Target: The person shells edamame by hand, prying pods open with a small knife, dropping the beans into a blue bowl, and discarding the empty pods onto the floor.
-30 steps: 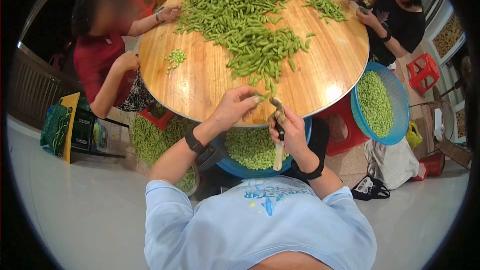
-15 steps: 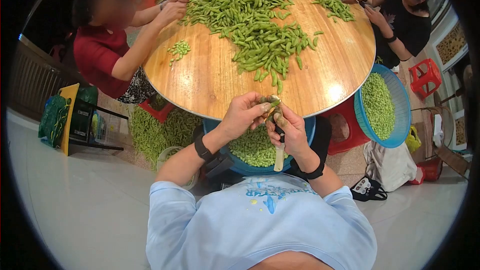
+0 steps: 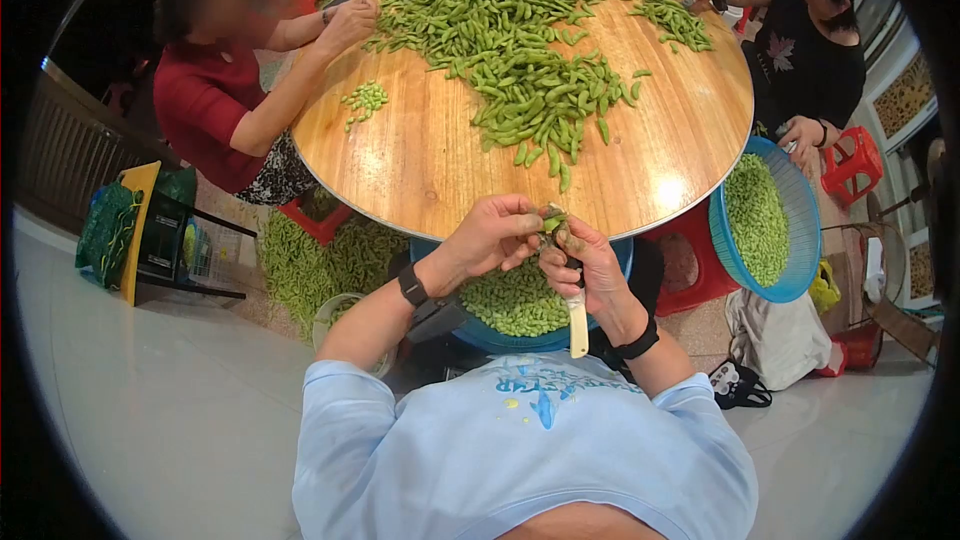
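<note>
Light-blue shirt, blue lettering, not clearly readable

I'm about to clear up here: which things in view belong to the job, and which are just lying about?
Part of the job:
green pod at the left hand
pale-ended tool in the right hand
pod heap on the table
shelled beans below

Apparently lying about:
red stool, far right
whitish bundle
black item beside it

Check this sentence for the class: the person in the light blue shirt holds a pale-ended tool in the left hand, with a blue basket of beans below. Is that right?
Not quite: the hand is wrong. The head view shows the person in the light blue shirt holding the pale-ended tool in the right hand, with a blue basket of beans below.
</note>
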